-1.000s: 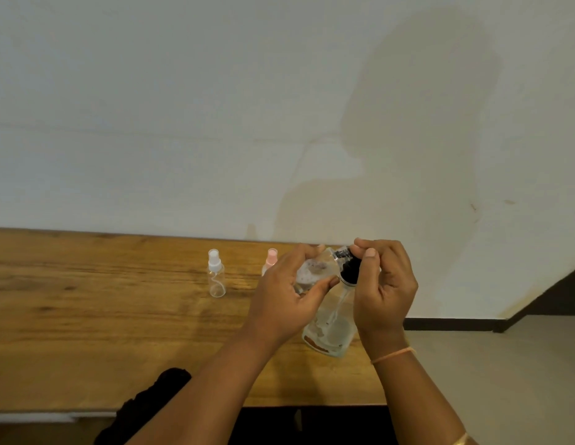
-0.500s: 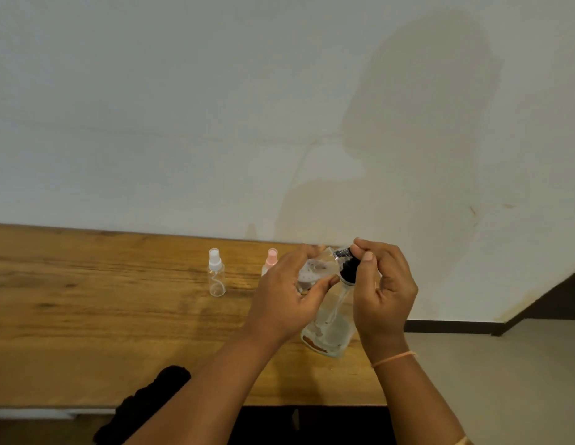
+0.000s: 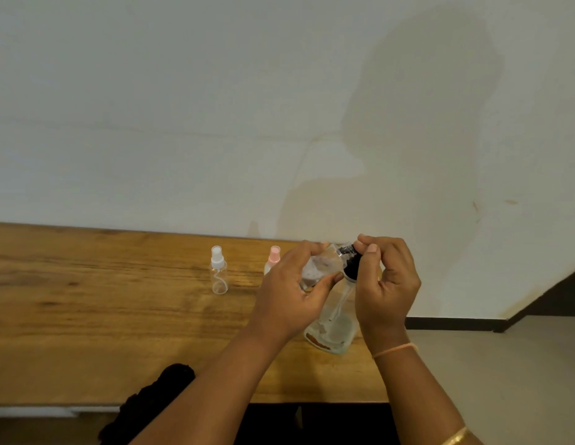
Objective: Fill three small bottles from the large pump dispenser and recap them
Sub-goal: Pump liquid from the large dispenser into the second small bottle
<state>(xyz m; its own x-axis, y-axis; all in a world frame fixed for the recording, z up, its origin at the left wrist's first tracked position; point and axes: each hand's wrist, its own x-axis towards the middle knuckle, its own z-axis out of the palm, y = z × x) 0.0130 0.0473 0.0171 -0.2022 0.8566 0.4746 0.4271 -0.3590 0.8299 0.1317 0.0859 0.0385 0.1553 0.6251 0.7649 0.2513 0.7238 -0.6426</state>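
- Left hand [image 3: 292,293] grips small clear bottle [image 3: 318,268], tilted.
- Right hand [image 3: 387,284] grasps black pump head [image 3: 352,264] of large dispenser [image 3: 335,326].
- White-capped spray bottle [image 3: 218,273] and pink-capped spray bottle [image 3: 274,256] upright on wooden table [image 3: 103,316].

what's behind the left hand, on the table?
A pink-capped bottle stands on the table behind the left hand, which grips a clear small bottle. Only the cap and a bit of shoulder show; the hand covers its body and fill level.

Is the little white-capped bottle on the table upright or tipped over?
Upright: the white-capped bottle stands on its base on the wooden table, with its cap on top.
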